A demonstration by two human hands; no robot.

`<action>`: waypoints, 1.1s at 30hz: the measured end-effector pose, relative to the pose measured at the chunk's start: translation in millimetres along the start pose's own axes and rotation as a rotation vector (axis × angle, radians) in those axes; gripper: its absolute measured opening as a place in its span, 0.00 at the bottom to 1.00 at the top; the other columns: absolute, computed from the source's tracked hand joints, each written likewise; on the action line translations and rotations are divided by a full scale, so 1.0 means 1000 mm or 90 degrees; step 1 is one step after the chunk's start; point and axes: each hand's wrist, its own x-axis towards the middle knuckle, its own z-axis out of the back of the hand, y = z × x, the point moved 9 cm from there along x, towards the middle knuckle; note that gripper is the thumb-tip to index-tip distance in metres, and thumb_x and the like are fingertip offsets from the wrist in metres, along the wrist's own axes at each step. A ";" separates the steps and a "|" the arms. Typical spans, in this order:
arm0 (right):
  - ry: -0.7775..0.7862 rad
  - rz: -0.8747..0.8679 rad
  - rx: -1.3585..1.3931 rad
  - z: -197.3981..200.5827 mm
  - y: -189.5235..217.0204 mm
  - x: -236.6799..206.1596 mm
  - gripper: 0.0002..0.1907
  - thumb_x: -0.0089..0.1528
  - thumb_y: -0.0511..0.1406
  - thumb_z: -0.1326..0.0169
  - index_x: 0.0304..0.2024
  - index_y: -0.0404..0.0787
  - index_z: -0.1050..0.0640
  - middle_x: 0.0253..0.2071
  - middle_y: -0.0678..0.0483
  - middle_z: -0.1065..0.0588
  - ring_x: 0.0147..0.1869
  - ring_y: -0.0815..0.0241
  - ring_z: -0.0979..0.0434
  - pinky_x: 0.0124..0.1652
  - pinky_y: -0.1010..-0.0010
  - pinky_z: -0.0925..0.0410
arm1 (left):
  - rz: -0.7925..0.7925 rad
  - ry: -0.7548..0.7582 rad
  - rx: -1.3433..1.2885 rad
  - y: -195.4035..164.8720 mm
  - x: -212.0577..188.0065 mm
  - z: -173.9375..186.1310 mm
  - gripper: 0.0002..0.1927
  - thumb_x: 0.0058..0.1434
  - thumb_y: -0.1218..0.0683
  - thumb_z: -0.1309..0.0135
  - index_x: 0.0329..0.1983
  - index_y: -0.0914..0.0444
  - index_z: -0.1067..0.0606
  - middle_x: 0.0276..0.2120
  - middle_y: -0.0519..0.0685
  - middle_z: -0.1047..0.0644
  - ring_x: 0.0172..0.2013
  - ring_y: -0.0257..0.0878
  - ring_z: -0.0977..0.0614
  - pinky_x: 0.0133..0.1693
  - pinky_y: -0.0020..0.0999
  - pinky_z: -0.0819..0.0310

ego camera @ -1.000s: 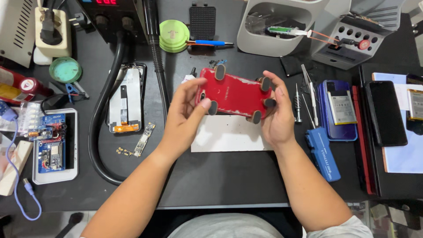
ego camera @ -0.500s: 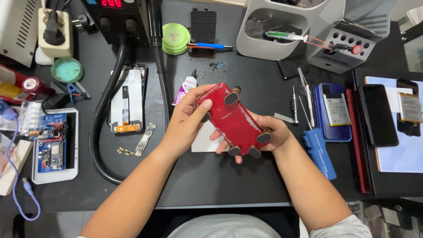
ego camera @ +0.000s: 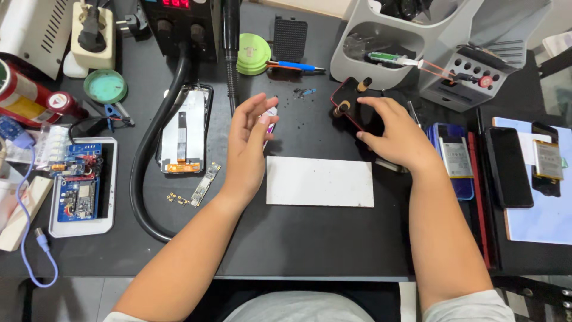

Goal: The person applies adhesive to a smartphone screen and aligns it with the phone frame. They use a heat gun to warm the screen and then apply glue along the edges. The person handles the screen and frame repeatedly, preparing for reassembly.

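My right hand (ego camera: 396,134) lies over a red phone (ego camera: 344,95) fitted with small black-and-tan clamps, at the back right of the black mat; the hand covers most of it and grips it. Its red edge and two clamps show left of my fingers. My left hand (ego camera: 249,146) hovers open above the mat, fingers apart and holding nothing. Just behind its fingertips is a small white and purple bottle (ego camera: 271,113). A white rectangular pad (ego camera: 320,180) lies bare on the mat between my two wrists.
A disassembled phone frame (ego camera: 185,131) and a small circuit strip (ego camera: 203,189) lie left of my left hand, ringed by a black hose (ego camera: 143,173). A blue board in a white tray (ego camera: 78,186) sits far left. A grey organiser (ego camera: 417,53), an opened blue phone (ego camera: 454,160) and a black phone (ego camera: 510,167) stand on the right.
The red phone has moved off the white pad to the back right with my right hand. My left hand has let go of it and now hovers open.
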 end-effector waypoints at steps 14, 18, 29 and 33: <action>-0.210 0.100 -0.134 0.021 0.031 -0.028 0.29 0.60 0.38 0.36 0.63 0.43 0.25 0.68 0.45 0.32 0.70 0.41 0.35 0.64 0.51 0.41 | -0.013 -0.012 0.020 0.002 -0.002 0.004 0.13 0.72 0.55 0.51 0.57 0.62 0.29 0.52 0.47 0.24 0.48 0.32 0.24 0.48 0.27 0.32; -0.239 0.192 -0.023 0.005 0.071 -0.048 0.20 0.58 0.32 0.38 0.53 0.40 0.23 0.60 0.50 0.26 0.67 0.46 0.29 0.62 0.55 0.37 | -0.008 -0.007 0.023 0.003 -0.002 0.005 0.09 0.69 0.59 0.52 0.52 0.61 0.28 0.50 0.45 0.23 0.46 0.31 0.23 0.46 0.26 0.31; -0.298 0.190 0.147 -0.015 0.042 -0.052 0.16 0.45 0.19 0.55 0.30 0.37 0.23 0.22 0.54 0.26 0.30 0.58 0.26 0.29 0.71 0.32 | -0.032 0.120 -0.057 0.011 -0.004 0.003 0.12 0.55 0.71 0.60 0.25 0.63 0.33 0.26 0.45 0.30 0.31 0.31 0.30 0.36 0.24 0.38; -0.301 0.175 0.179 -0.022 0.029 -0.053 0.14 0.48 0.19 0.56 0.31 0.36 0.24 0.26 0.53 0.25 0.30 0.61 0.23 0.28 0.74 0.32 | -0.076 0.119 -0.025 0.007 -0.006 0.005 0.13 0.54 0.73 0.60 0.21 0.64 0.35 0.22 0.44 0.32 0.26 0.30 0.35 0.30 0.26 0.45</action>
